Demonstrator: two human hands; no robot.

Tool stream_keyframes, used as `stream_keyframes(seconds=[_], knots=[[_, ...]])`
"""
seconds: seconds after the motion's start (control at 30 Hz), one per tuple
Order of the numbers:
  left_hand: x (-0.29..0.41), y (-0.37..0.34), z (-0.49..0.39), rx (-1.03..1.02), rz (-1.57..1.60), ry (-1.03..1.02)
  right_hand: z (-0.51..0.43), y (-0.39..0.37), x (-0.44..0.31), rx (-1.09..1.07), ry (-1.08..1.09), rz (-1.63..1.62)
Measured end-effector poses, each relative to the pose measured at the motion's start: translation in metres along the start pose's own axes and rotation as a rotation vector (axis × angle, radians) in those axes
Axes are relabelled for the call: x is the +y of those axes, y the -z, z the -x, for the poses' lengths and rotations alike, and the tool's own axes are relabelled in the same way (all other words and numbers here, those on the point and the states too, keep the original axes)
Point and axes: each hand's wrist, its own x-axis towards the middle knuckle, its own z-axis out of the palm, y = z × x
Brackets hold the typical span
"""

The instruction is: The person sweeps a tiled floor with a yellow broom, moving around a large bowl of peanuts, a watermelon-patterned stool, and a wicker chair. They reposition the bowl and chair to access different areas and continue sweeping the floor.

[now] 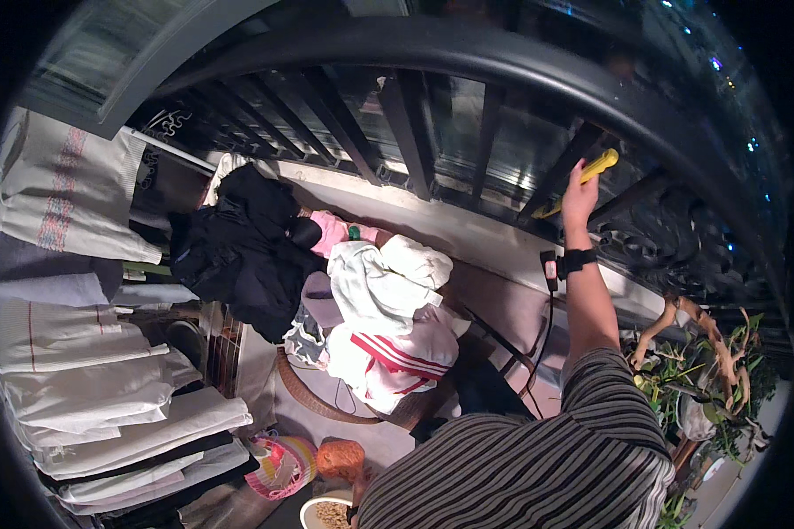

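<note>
My right hand (579, 198) is raised to the dark metal railing (407, 125), and its fingers are closed around a long yellow tool (599, 165). One thick end of the tool sticks out above the fist; a thinner yellow part shows below it, near the bars. Whether it is a knife or another hand tool, I cannot tell. A black strap with a small device (550, 270) and a cable sits on my right wrist. My left hand is out of view, with only a dark band visible beside a white bowl (309, 512) of small tan pieces at the bottom edge.
A heap of white clothes (384, 284) and black clothes (245, 244) lies on a wicker seat (291, 390). Hanging laundry (73, 344) fills the left side. A striped woven basket (281, 466) stands near an orange-brown object (339, 457). Branching plants (708, 377) are at right.
</note>
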Motion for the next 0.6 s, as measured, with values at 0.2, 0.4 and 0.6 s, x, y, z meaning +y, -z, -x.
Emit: stream_keyframes(seconds=[0.2, 0.4, 0.6], knots=[[-0.015, 0.004, -0.007, 0.021, -0.118, -0.096, 0.042, 0.005, 0.018, -0.133, 0.104, -0.161], [-0.029, 0.005, -0.004, 0.149, -0.098, -0.243, 0.063, 0.02, -0.01, -0.104, 0.06, -0.438], [-0.026, -0.008, 0.007, 0.123, 0.031, -0.213, 0.079, 0.041, -0.043, 0.02, 0.106, -0.398]])
